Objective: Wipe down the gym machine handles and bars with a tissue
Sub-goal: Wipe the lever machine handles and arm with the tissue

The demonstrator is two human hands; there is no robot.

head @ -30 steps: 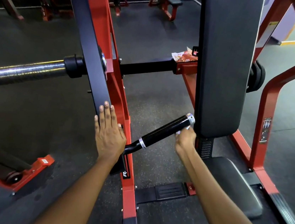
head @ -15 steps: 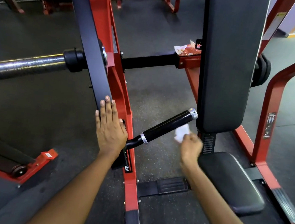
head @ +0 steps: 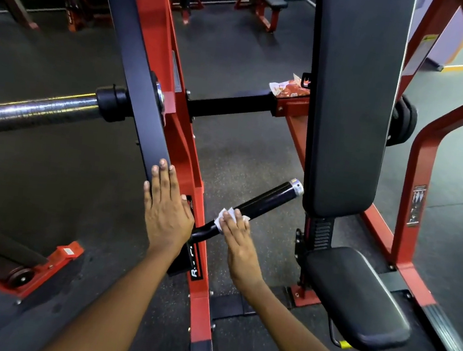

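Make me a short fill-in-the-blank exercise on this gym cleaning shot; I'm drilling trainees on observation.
1. The right hand presses a white ____ against the black handle.
2. The left hand rests flat on the dark ____ of the machine.
3. A red wrapper lies on the frame beside the tall black ____.

Missing words: tissue; bar; backrest

Right hand (head: 238, 241) w/ tissue (head: 222, 218) moved from handle (head: 262, 201) tip down to its base, now pressing flat.
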